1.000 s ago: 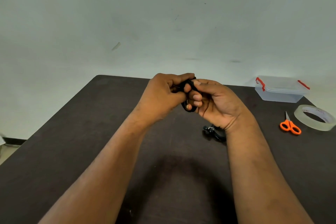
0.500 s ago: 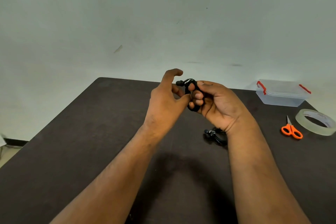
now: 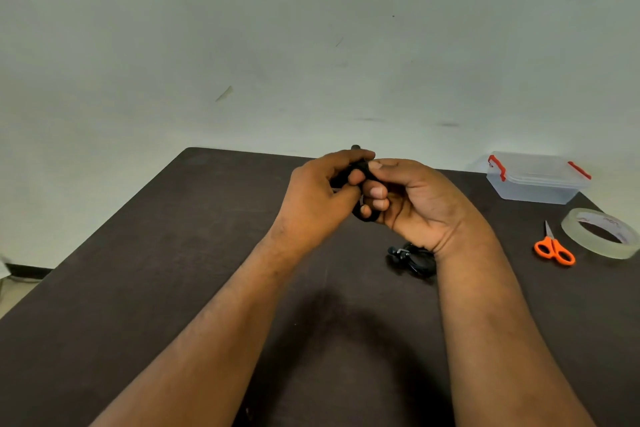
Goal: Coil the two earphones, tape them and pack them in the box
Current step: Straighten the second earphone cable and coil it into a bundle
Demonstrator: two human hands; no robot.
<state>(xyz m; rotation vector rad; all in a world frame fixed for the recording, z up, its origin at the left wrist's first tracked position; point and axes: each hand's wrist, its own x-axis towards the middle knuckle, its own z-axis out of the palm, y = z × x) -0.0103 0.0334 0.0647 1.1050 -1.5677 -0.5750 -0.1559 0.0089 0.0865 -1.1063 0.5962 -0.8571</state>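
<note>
The fingers (image 3: 375,191) of the right hand (image 3: 420,204) are curled shut around a black earphone coil (image 3: 365,217), its loop wound about them and showing below the knuckles as a dark arc. The right thumb lies along the top of the coil. The left hand (image 3: 313,199) meets it from the other side: its thumb and forefinger are pinched together on the upper part of the same black cable, and a small dark tip sticks up just above the left forefinger. Both hands are raised over the surface (image 3: 145,270), touching one another at the fingertips, so the coil sits wholly between them and is mostly hidden by them.

Below the right wrist, lying on the surface, is the second earphone (image 3: 410,258), a loose black bundle with a small pale metal part at its left end; the wrist covers its right edge.

Farther out to the right lie orange-handled scissors (image 3: 553,250), blades pointing away from the person. Just beside them, near the right edge, a roll of clear tape (image 3: 599,246) lies flat. Beyond both, at the far right corner of the surface, stands the clear plastic box (image 3: 533,189) with red clips, its lid on.

The surface is dark brown, against a pale wall (image 3: 311,45).
</note>
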